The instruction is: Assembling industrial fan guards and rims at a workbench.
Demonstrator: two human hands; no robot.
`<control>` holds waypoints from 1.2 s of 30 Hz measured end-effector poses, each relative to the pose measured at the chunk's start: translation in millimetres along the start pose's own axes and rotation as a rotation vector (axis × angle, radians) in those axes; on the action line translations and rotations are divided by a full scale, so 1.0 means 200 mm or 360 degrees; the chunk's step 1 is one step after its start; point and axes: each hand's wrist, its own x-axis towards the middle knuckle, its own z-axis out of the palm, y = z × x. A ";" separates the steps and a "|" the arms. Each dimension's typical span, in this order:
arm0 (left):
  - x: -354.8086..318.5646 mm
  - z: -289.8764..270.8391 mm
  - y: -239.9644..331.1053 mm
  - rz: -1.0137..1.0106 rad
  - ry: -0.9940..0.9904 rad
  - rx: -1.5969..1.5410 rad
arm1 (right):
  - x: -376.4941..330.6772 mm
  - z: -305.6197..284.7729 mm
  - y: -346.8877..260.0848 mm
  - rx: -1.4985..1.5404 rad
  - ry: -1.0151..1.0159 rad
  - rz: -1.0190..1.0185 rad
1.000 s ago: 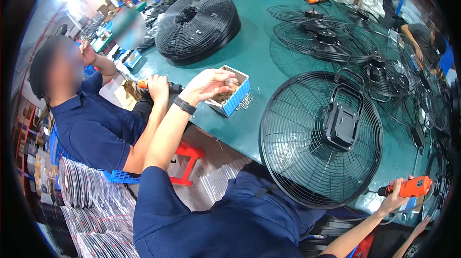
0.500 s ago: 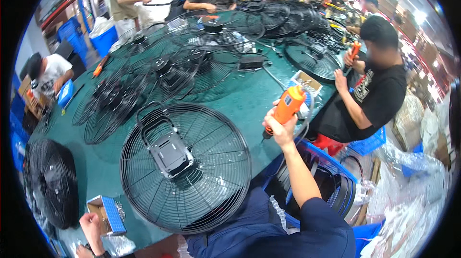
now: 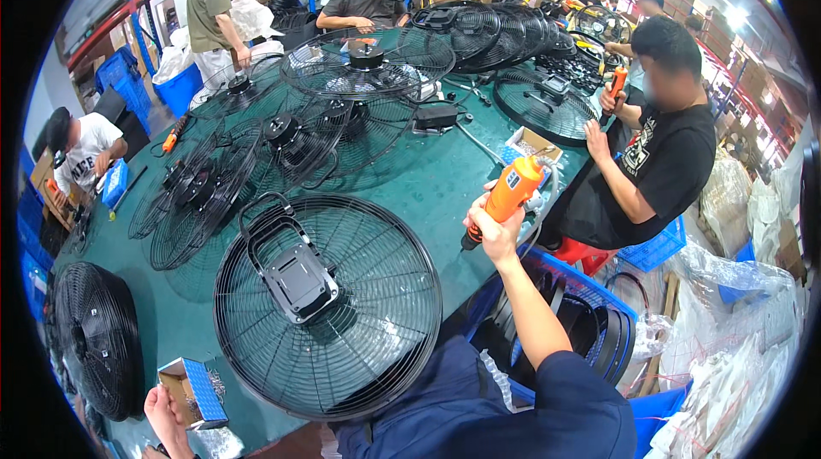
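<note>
My right hand [image 3: 496, 228] is wrapped round an orange electric screwdriver [image 3: 513, 188], its dark tip pointing down over the table's right side. My left hand [image 3: 166, 412] is at the lower left beside a small blue-and-brown cardboard box [image 3: 198, 392] of small metal screws. Its fingers are curled together; whatever they may pinch is too small to make out. Between my hands, a large round black fan guard [image 3: 389, 288] lies at the table's near edge. A black motor housing [image 3: 301, 282] sits on it, with a curved black handle [image 3: 256, 224] beside it.
More black fan guards with motors [image 3: 295, 134] spread across the green table [image 3: 184, 309]. A thick black fan [image 3: 96, 339] stands at the left edge. At right, a co-worker [image 3: 658, 143] holds another orange screwdriver [image 3: 616, 87]. A blue crate [image 3: 590, 275] of black parts stands below my right arm.
My left hand has shifted slightly beside the screw box, its fingers still curled. The right hand keeps its grip on the screwdriver with little movement. The view has tilted a little.
</note>
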 end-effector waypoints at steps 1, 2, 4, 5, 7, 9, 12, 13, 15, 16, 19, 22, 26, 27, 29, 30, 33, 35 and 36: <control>-0.02 0.01 0.00 -0.0021 -0.0001 -0.0283 | 0.00 0.02 0.01 -0.0008 0.0027 -0.0002; -0.04 0.01 0.01 -0.0039 0.0011 -0.0565 | -0.01 0.03 0.03 -0.0010 0.0046 0.0002; -0.04 0.00 0.01 -0.0074 -0.0160 -0.0734 | -0.04 0.01 0.06 0.0090 0.0066 -0.0015; -0.06 0.01 0.01 -0.0108 -0.0263 -0.0879 | -0.06 0.04 0.04 0.0009 0.0123 -0.0097; -0.13 0.07 0.08 -0.0206 -0.0317 -0.1000 | -0.09 0.04 0.00 -0.0072 0.0091 -0.0289; -0.12 0.11 0.08 -0.0157 -0.0313 -0.0929 | -0.12 -0.04 0.02 -0.0176 0.0117 -0.0365; -0.18 0.18 0.15 -0.0178 -0.0290 -0.0872 | -0.17 -0.10 0.01 -0.0016 0.0121 -0.0354; -0.22 0.19 0.17 -0.0174 -0.0242 -0.0892 | -0.19 -0.09 -0.01 0.0014 0.0158 -0.0335; -0.29 0.22 0.22 -0.0157 -0.0172 -0.0955 | -0.23 -0.09 -0.06 0.0041 0.0119 -0.0323; -0.31 0.22 0.21 -0.0132 -0.0212 -0.1010 | -0.24 -0.08 -0.09 0.0112 0.0021 -0.0336; -0.42 0.30 0.22 -0.0201 -0.0326 -0.1140 | -0.26 -0.03 -0.21 0.0153 -0.0109 -0.0359; -0.60 0.50 0.23 -0.0210 -0.0736 -0.1475 | -0.26 0.10 -0.33 0.0122 -0.0161 -0.0416; -0.88 0.94 0.25 -0.0290 -0.1186 -0.1467 | -0.34 0.17 -0.53 0.0344 -0.0405 -0.0589; -0.94 1.00 0.20 -0.0432 -0.1346 -0.1514 | -0.37 0.18 -0.56 0.0406 -0.0539 -0.0599; -1.05 1.09 0.15 -0.0855 -0.1702 -0.1592 | -0.42 0.19 -0.59 0.0462 -0.0752 -0.0645; -1.10 1.12 0.14 -0.1082 -0.1779 -0.1507 | -0.46 0.19 -0.60 0.0506 -0.0800 -0.0629; -1.17 1.20 0.06 -0.1377 -0.1818 -0.1449 | -0.52 0.21 -0.62 0.0521 -0.0866 -0.0629; -1.18 1.20 0.05 -0.1356 -0.1754 -0.1403 | -0.53 0.21 -0.64 0.0497 -0.0839 -0.0579; -1.19 1.20 0.04 -0.1334 -0.1698 -0.1358 | -0.54 0.20 -0.63 0.0520 -0.0848 -0.0548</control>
